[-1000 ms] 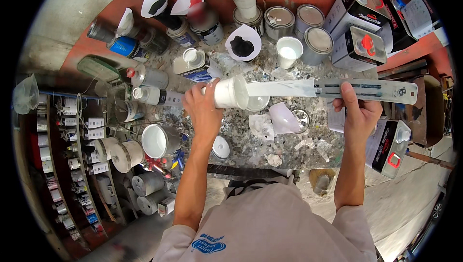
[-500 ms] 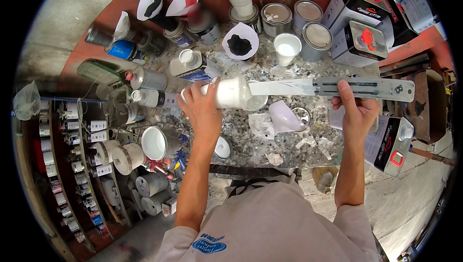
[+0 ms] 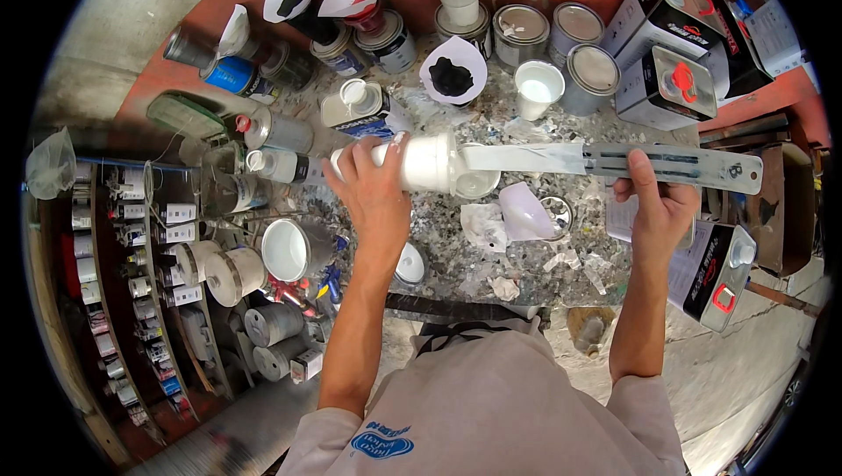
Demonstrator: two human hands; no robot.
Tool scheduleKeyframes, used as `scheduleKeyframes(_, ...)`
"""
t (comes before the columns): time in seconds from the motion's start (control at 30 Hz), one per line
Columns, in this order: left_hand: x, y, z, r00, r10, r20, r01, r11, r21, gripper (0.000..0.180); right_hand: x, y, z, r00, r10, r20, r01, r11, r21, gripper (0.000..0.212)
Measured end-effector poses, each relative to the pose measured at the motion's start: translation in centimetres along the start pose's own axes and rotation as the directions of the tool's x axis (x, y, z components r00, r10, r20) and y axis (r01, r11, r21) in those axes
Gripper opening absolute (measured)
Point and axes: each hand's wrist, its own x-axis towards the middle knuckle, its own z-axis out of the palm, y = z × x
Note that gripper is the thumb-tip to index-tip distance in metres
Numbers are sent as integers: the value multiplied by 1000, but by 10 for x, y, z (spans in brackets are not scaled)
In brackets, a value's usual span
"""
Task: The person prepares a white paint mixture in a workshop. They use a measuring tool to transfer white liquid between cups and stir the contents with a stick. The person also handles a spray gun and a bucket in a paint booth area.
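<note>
My left hand (image 3: 370, 180) is wrapped round a white plastic cup (image 3: 427, 163), tipped on its side with its mouth toward the right. In my right hand (image 3: 654, 199) is a long flat mixing stick (image 3: 702, 167), thumb on top. Its blade, coated in white paint, reaches left to the cup's mouth. Below that mouth a clear round cup or lid (image 3: 478, 181) rests on the bench. A folded white paper cone (image 3: 524, 212) and a crumpled white tissue (image 3: 483, 227) lie between my hands, beside an open tin (image 3: 558, 216).
The paint-spattered bench (image 3: 456, 274) carries several paint tins (image 3: 520, 36) along its back, some topped with paper funnels (image 3: 450, 71). A white cup of paint (image 3: 538, 89) stands there. Rectangular solvent cans (image 3: 668, 88) are at right. Left are a white bucket (image 3: 288, 249) and shelves of bottles (image 3: 132, 292).
The whole view has shifted slightly, moving the bench things a little right and down. Both hands keep hold of the cup and the mixing stick, which stay close together.
</note>
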Motion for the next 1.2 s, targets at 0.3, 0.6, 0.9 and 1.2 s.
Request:
scheduleKeyframes(0.3,-12,-19,30,970,-166,178,229,868,-441,73,1,2,0,999,26,-27,-27,999,-19,15)
scheduleKeyframes(0.6,-30,-30,59,938,-183,293,345,556,-756,76,2,13,7,999,52,-14,-53,992,-118,14)
scheduleKeyframes(0.9,-43,-69,119,842,-467,271,473,395,-788,67,3,16,23,996,71,49,-60,978,-201,12)
scheduleKeyframes(1.2,-38,-101,182,800,-566,201,463,368,-807,64,-1,9,60,943,96,318,33,925,-378,9)
